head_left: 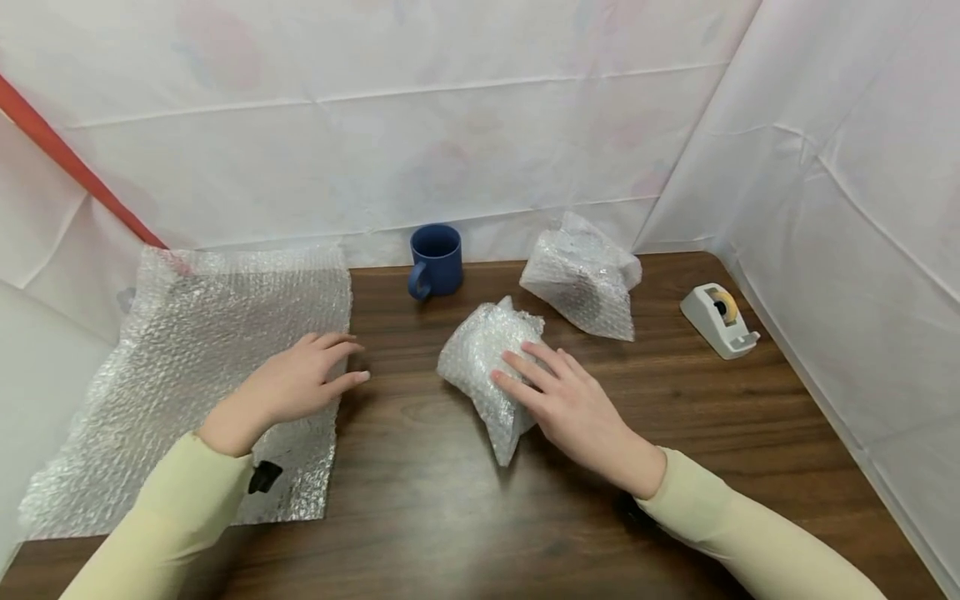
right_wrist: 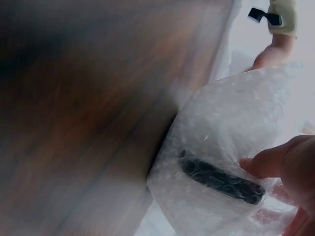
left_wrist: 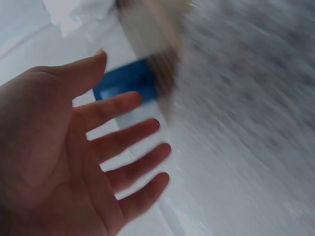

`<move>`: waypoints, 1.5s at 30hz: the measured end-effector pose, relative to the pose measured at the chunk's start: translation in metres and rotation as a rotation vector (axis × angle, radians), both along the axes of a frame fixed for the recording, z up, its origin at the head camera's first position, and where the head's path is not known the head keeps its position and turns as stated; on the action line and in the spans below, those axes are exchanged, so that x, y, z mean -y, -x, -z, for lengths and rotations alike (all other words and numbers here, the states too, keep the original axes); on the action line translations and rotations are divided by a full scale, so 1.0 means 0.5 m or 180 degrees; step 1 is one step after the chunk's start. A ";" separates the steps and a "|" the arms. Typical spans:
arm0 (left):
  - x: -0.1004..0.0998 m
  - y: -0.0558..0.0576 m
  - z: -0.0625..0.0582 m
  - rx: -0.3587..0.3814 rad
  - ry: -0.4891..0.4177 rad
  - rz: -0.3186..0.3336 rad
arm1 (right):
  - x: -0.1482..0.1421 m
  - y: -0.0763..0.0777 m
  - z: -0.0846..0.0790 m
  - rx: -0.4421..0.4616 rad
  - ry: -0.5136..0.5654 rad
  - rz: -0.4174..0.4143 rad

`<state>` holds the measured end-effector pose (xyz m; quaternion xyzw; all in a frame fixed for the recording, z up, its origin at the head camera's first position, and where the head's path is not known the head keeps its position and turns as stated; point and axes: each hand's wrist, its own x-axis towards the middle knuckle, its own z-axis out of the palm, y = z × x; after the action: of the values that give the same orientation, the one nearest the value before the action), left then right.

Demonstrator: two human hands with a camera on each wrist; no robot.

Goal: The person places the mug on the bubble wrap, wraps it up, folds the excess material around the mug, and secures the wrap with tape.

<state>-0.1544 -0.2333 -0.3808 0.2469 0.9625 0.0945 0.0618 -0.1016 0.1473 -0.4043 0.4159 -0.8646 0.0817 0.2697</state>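
Observation:
My right hand (head_left: 573, 404) holds a bubble-wrapped bundle (head_left: 480, 354) at the middle of the table, fingers spread over its top. In the right wrist view the thumb (right_wrist: 268, 164) touches the wrap, and a dark handle-like piece (right_wrist: 221, 179) shows through it; the rest of the content is blurred by the wrap. On the left, my left hand (head_left: 300, 379) hovers over the right edge of a flat bubble wrap sheet (head_left: 225, 333), holding nothing. Its fingers are apart and relaxed in the left wrist view.
A blue mug (head_left: 437, 260) stands at the back, handle toward the front left. Right of it lies another bubble-wrapped bundle (head_left: 581, 275). A white tape dispenser (head_left: 720, 321) sits at the right edge. White cloth (head_left: 480, 142) hangs behind the wooden table (head_left: 405, 500).

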 end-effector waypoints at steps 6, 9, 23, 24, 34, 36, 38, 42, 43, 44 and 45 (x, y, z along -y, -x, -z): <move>0.036 -0.016 0.024 0.0273 0.0239 -0.0138 | -0.002 0.015 0.006 -0.0045 0.0006 0.0036; 0.043 -0.019 0.034 0.0380 0.0173 -0.0151 | -0.002 0.028 0.009 -0.0119 0.0020 0.0030; 0.050 -0.023 0.035 0.0626 0.0092 -0.0183 | 0.011 0.102 0.012 -0.0296 0.0121 0.0170; 0.049 -0.023 0.035 0.0614 0.0105 -0.0182 | 0.012 0.108 0.012 -0.0302 0.0132 0.0184; 0.042 -0.023 0.029 0.0584 0.0186 -0.0158 | 0.022 0.160 0.014 -0.0284 0.0141 0.0374; 0.039 -0.023 0.028 0.0585 0.0197 -0.0158 | 0.024 0.168 0.016 -0.0290 0.0147 0.0395; 0.036 -0.023 0.025 0.0604 0.0205 -0.0165 | 0.025 0.176 0.017 -0.0297 0.0159 0.0400; 0.033 -0.023 0.021 0.0671 0.0187 -0.0175 | 0.026 0.193 0.018 -0.0305 0.0166 0.0414; 0.032 -0.023 0.021 0.0700 0.0187 -0.0182 | 0.026 0.198 0.018 -0.0308 0.0169 0.0420; 0.032 -0.023 0.020 0.0723 0.0184 -0.0184 | 0.025 0.202 0.018 -0.0303 0.0173 0.0424; 0.033 -0.022 0.020 0.0753 0.0176 -0.0183 | 0.025 0.206 0.018 -0.0296 0.0173 0.0428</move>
<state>-0.1433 -0.2497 -0.3905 0.2044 0.9574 0.0981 0.1789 -0.2045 0.1348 -0.4133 0.3528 -0.8746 0.0675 0.3256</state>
